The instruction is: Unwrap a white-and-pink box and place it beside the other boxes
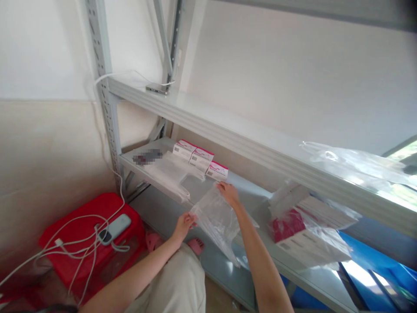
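Observation:
A clear plastic bag hangs between my two hands at the front of the middle shelf. My left hand pinches its near left corner. Its far upper edge is gripped by my right hand, closed at the fingertips. Just beyond that hand stand several white boxes with pink tops in a row, the nearest one a little apart. Left of the held bag, a flat stack of clear plastic bags lies on the shelf, its handles toward me.
On the right of the middle shelf sits a clear bag with boxes. More clear plastic lies on the upper shelf, whose front beam crosses above my hands. A red stool holds a white power bank and tangled cables.

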A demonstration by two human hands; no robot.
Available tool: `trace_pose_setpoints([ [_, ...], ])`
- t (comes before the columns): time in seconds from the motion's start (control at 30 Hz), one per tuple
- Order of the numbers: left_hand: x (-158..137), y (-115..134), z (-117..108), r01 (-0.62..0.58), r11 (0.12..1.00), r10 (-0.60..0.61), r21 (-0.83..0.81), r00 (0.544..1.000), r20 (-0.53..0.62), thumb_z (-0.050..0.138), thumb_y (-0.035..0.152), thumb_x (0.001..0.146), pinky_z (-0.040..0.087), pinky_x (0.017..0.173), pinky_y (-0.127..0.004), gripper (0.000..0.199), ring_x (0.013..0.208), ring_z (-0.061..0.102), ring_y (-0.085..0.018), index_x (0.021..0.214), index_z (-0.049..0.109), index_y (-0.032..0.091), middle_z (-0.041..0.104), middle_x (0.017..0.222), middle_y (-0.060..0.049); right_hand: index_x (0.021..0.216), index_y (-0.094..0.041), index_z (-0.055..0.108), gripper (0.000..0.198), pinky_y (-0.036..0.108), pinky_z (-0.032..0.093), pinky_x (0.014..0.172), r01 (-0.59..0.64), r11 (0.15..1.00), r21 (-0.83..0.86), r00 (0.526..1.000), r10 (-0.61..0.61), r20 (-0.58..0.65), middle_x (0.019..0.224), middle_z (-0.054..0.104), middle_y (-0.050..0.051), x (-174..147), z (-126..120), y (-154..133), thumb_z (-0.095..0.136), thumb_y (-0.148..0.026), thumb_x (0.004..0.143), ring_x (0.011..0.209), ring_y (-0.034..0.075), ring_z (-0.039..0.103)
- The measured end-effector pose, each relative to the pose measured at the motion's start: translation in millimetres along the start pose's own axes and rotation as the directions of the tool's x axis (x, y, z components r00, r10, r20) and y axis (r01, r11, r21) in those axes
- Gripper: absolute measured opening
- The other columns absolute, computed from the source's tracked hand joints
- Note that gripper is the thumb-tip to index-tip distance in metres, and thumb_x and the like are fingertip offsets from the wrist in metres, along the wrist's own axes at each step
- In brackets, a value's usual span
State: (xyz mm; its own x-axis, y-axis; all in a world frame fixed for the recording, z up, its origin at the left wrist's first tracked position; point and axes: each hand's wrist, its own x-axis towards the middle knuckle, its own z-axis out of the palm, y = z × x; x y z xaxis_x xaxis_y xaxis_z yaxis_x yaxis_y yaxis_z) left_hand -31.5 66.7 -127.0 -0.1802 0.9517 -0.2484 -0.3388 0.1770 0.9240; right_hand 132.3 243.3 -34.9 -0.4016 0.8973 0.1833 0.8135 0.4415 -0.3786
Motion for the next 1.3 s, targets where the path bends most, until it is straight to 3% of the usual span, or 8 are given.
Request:
trace_pose_setpoints([
  [0.17,-7.8,1.9,6.0,-0.101,0.994,0.102,-0.029,0.994,0.036,0.074,0.050,0.059,0.035,0.042,-0.020,0.054,0.043,0.055,-0.010,0.100,0.055,0.019,0.066,0.072,0.000,0.083,-0.025,0.065,0.037,0.028,0.037,0.063,0.036,0.997,-0.067,0.992,-0.044,-0.115,0.069,0.064,0.004,9.2,-18.3,-12.0,0.037,-0.047,0.088,0.066,0.019,0.058],
  [0.33,-7.7,10.5,15.4,-0.157,0.966,0.143,0.205,0.986,0.082,0.070,0.051,0.066,0.033,0.042,-0.022,0.035,0.041,0.049,-0.011,0.071,0.063,0.017,0.061,0.056,-0.001,0.084,-0.022,0.068,0.041,0.025,0.036,0.059,0.168,0.984,0.061,0.986,-0.169,-0.003,0.056,0.059,0.000,40.8,-43.9,-43.4,0.038,-0.050,0.088,0.057,0.016,0.055],
  [0.5,-5.7,41.3,12.8,-0.261,0.961,0.250,0.095,0.962,0.107,0.058,0.056,0.073,0.034,0.042,-0.024,0.041,0.041,0.047,-0.010,0.078,0.066,0.017,0.063,0.061,-0.004,0.082,-0.019,0.069,0.039,0.023,0.034,0.058,0.262,0.962,0.073,0.963,-0.266,0.050,0.056,0.060,0.000,87.3,-51.0,-79.6,0.043,-0.047,0.088,0.055,0.014,0.054],
  [0.6,1.8,63.3,-2.6,-0.264,0.964,0.262,0.022,0.962,0.078,0.054,0.061,0.075,0.032,0.038,-0.023,0.044,0.040,0.046,-0.010,0.082,0.065,0.018,0.063,0.062,-0.004,0.081,-0.018,0.068,0.040,0.022,0.033,0.056,0.284,0.959,0.019,0.953,-0.284,0.106,0.060,0.062,0.002,120.9,-37.3,-100.5,0.041,-0.046,0.090,0.056,0.014,0.054],
  [0.7,16.7,80.7,-26.8,-0.298,0.954,0.299,0.024,0.954,-0.039,0.050,0.063,0.076,0.029,0.037,-0.023,0.046,0.036,0.041,-0.008,0.079,0.062,0.019,0.056,0.054,-0.001,0.080,-0.018,0.068,0.035,0.023,0.035,0.060,0.301,0.943,-0.143,0.950,-0.284,0.126,0.075,0.068,0.005,153.1,-11.9,-125.9,0.045,-0.043,0.090,0.068,0.016,0.059],
  [0.87,48.6,97.7,-74.5,-0.373,0.924,0.383,0.090,0.883,-0.271,0.048,0.059,0.077,0.024,0.038,-0.021,0.041,0.035,0.032,-0.008,0.071,0.055,0.019,0.036,0.040,0.007,0.099,-0.017,0.067,0.029,0.028,0.039,0.076,0.428,0.812,-0.397,0.902,-0.408,0.140,0.103,0.067,0.012,191.4,38.0,-175.0,0.045,-0.033,0.092,0.093,0.023,0.060],
  [1.1,88.6,92.7,-124.1,-0.375,0.875,0.468,0.305,0.816,-0.339,0.042,0.057,0.081,0.028,0.042,-0.022,0.043,0.037,0.035,-0.010,0.067,0.055,0.019,0.035,0.040,0.007,0.102,-0.008,0.066,0.029,0.038,0.037,0.091,0.552,0.698,-0.456,0.825,-0.538,0.175,0.108,0.064,0.018,221.9,83.8,-216.2,0.040,-0.014,0.091,0.103,0.025,0.056],
  [1.3,102.0,79.9,-133.6,-0.350,0.875,0.462,0.334,0.809,-0.363,0.044,0.065,0.081,0.032,0.044,-0.022,0.052,0.038,0.041,-0.010,0.065,0.055,0.018,0.040,0.040,0.005,0.101,-0.005,0.065,0.029,0.039,0.041,0.084,0.572,0.669,-0.475,0.810,-0.552,0.197,0.105,0.065,0.020,235.2,110.0,-226.1,0.039,-0.006,0.088,0.097,0.026,0.060],
])
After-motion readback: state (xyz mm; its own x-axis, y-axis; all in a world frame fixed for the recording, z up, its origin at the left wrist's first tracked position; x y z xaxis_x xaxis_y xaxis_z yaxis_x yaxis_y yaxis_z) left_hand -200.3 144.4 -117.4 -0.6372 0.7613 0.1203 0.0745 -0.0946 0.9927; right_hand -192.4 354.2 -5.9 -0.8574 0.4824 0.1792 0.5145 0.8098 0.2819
